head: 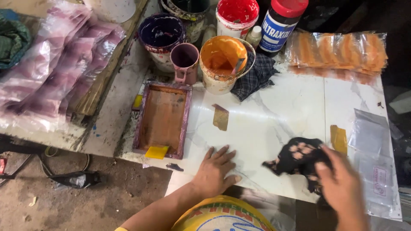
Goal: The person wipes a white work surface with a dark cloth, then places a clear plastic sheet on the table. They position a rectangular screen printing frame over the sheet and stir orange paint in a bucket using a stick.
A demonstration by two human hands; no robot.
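Note:
My left hand [216, 169] lies flat, fingers spread, on the white marble-look tabletop [274, 115] near its front edge. My right hand [342, 182], blurred by motion, grips a dark ink-stained rag [297, 156] with pale blotches and presses it on the table at the right. A small yellow card [338, 138] lies just beyond the rag. Left of my left hand sits a wooden-framed printing screen [162, 119] with orange mesh and a yellow squeegee piece [156, 152] at its near edge.
Paint buckets stand at the back: orange [222, 62], purple [162, 36], red [236, 15], plus a pink mug [185, 62] and a red-capped bottle [280, 23]. A checked cloth [257, 75], orange-printed bags [338, 53], clear bags [372, 141] and purple-printed bags [55, 64] lie around.

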